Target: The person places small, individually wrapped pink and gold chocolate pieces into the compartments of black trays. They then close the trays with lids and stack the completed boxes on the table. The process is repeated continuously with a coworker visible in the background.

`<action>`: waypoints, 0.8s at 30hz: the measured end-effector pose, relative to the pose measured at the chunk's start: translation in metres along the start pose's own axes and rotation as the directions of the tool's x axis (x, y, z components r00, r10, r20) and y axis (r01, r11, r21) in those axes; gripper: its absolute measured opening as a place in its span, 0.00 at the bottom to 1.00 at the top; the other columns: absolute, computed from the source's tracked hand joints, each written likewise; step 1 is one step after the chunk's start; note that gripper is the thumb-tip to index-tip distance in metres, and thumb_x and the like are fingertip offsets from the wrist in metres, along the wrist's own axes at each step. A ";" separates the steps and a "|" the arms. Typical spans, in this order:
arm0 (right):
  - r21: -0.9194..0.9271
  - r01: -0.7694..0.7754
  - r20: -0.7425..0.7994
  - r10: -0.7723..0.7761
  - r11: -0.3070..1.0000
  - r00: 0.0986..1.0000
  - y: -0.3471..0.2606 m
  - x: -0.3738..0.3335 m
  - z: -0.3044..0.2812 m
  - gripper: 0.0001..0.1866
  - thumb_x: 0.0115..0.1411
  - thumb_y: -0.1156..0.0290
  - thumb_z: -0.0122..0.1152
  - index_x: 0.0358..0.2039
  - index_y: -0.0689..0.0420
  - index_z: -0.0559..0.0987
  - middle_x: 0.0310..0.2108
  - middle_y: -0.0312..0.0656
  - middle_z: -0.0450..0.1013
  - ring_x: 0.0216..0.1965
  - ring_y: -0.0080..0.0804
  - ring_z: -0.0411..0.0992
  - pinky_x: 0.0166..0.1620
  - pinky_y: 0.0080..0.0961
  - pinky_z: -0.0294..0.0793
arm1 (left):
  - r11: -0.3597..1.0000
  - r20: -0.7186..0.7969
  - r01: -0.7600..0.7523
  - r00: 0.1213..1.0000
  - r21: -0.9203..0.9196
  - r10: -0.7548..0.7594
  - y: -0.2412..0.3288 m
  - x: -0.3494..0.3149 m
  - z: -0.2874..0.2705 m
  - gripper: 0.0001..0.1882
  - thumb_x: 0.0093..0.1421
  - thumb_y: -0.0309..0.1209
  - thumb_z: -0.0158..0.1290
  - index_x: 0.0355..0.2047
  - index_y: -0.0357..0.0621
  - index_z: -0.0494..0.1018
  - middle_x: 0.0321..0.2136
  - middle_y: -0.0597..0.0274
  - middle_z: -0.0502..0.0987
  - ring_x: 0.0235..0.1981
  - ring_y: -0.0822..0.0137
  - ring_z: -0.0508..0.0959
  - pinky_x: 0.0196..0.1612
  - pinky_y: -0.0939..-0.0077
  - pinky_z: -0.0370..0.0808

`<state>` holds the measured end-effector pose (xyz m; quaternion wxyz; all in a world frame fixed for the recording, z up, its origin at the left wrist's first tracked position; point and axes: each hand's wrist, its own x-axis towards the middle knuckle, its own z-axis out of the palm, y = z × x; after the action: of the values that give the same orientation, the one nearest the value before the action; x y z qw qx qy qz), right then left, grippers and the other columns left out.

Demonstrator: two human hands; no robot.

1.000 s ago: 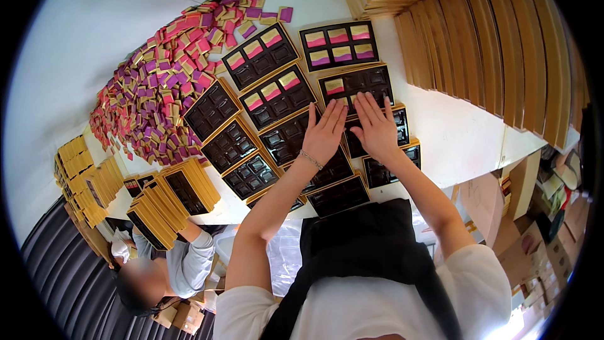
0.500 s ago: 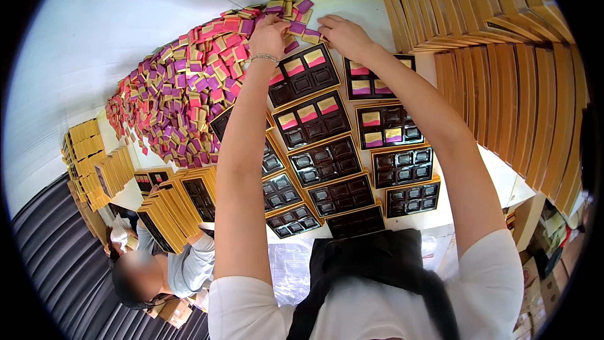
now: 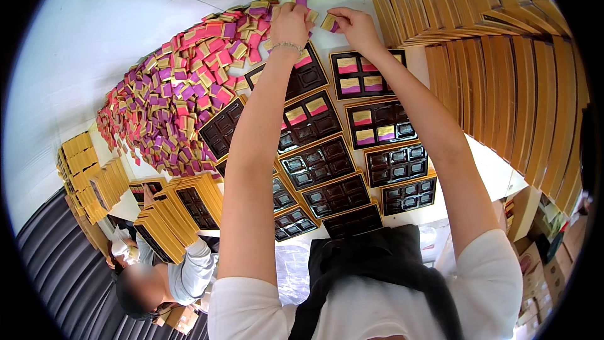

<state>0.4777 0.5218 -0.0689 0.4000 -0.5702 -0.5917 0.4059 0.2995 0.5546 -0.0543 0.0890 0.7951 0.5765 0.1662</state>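
Note:
My left hand (image 3: 290,25) is at the right end of a large heap of small wrapped squares (image 3: 182,85), coloured gold with pink or purple. Its fingers are closed around a gold square (image 3: 311,16) at the fingertips. Between thumb and fingers, my right hand (image 3: 357,29) pinches a gold-and-purple square (image 3: 329,22) over the white table. Below my hands lie dark moulded trays in gold-edged boxes. The upper right tray (image 3: 371,73) holds pink and purple squares, and the one below (image 3: 379,113) holds several. My left forearm partly covers a tray (image 3: 308,75) in the middle column.
Tall stacks of gold-brown boxes (image 3: 497,94) stand at the right. Unfilled dark trays (image 3: 318,162) lie nearer my body. At the left, another person (image 3: 182,274) is beside piled gold boxes (image 3: 165,220). A white wall (image 3: 126,19) rises behind the heap.
Both hands have moved slightly right in view, with the right one drawn away from the squares and now pinching one. The view has shifted a little. Loose squares between the hands have been picked up.

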 end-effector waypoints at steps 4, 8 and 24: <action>0.314 -0.056 -0.021 0.066 0.948 0.998 -0.009 -0.023 -0.005 0.13 0.61 0.78 0.52 0.47 0.59 0.78 0.33 0.41 0.78 0.30 0.24 0.77 0.32 0.23 0.76 | 0.969 0.294 0.169 0.931 0.182 -0.218 0.017 0.032 -0.004 0.22 0.50 0.36 0.61 0.47 0.52 0.74 0.37 0.55 0.80 0.42 0.54 0.79 0.45 0.61 0.75; 0.142 -0.029 -0.142 0.049 0.989 0.989 -0.060 -0.103 -0.052 0.12 0.59 0.77 0.57 0.45 0.59 0.78 0.31 0.41 0.78 0.31 0.24 0.75 0.35 0.20 0.74 | 0.986 0.020 0.149 0.988 0.067 -0.151 0.028 0.017 -0.020 0.13 0.49 0.36 0.61 0.35 0.49 0.78 0.28 0.56 0.81 0.33 0.57 0.82 0.36 0.62 0.77; -0.497 -0.170 -0.306 0.011 0.851 0.952 -0.035 -0.270 -0.086 0.15 0.54 0.77 0.60 0.44 0.56 0.77 0.56 0.45 0.67 0.53 0.42 0.67 0.51 0.37 0.71 | 0.972 -0.005 -0.088 0.996 -0.219 0.089 0.164 -0.190 -0.013 0.18 0.51 0.32 0.61 0.42 0.42 0.75 0.50 0.56 0.72 0.54 0.55 0.69 0.57 0.55 0.66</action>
<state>0.5538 0.2534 -0.0083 0.2948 -0.7375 -0.5857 0.1617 0.3875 0.3221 -0.0183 0.1699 0.8058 0.5185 0.2303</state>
